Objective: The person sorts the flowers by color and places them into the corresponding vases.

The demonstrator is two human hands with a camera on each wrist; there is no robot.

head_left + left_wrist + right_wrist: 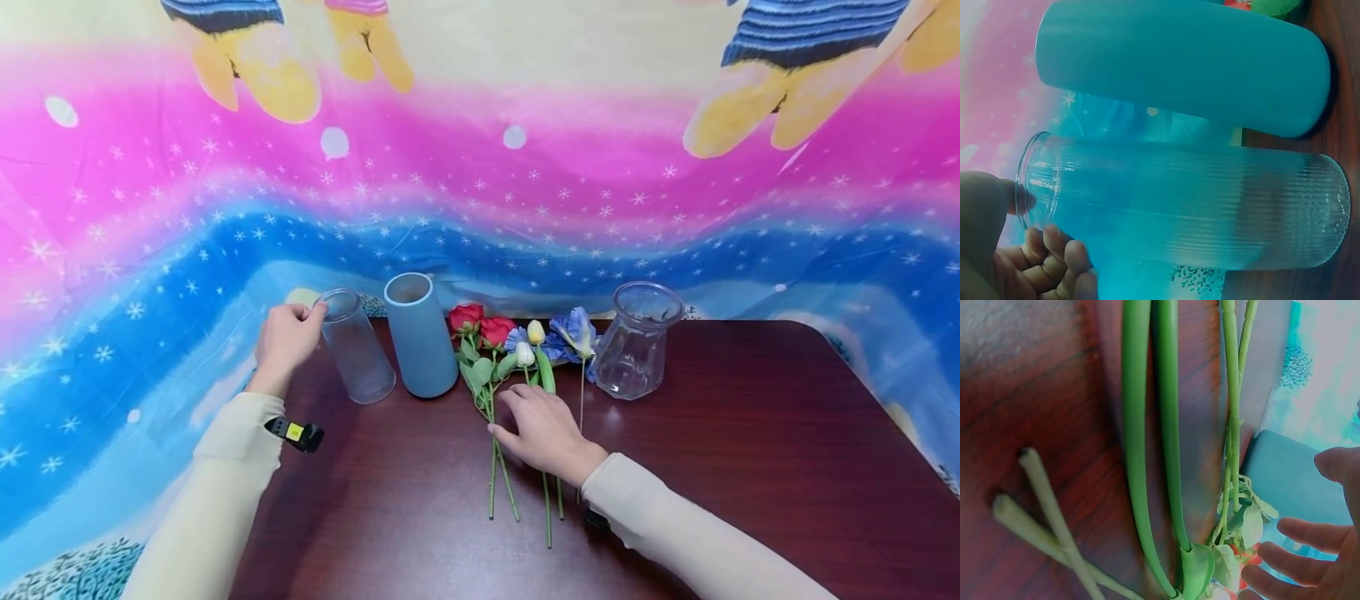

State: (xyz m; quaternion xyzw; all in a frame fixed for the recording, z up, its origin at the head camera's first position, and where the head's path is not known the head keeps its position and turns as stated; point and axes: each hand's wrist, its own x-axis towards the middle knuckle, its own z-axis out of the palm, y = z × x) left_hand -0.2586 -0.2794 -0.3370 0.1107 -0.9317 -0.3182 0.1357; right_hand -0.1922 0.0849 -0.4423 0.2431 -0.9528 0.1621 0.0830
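My left hand (288, 343) pinches the rim of a clear ribbed glass vase (363, 367) at the table's left; the left wrist view shows its fingers curled by the rim. Beside that vase stands a blue vase (425, 350). My right hand (546, 431) hovers over flowers, fingers spread and holding nothing in the right wrist view. Red roses (497, 331) lie to its left, with a yellow tulip (536, 332) and a white tulip (525, 355) ahead of it. Their green stems (1137, 425) pass near the hand. Blue-purple irises (577, 332) lie at the right, partly hidden.
A flared clear glass vase (633, 362) stands right of the flowers. Everything rests on a dark reddish-brown table (765, 433). A colourful printed cloth (450, 167) hangs behind and around the table.
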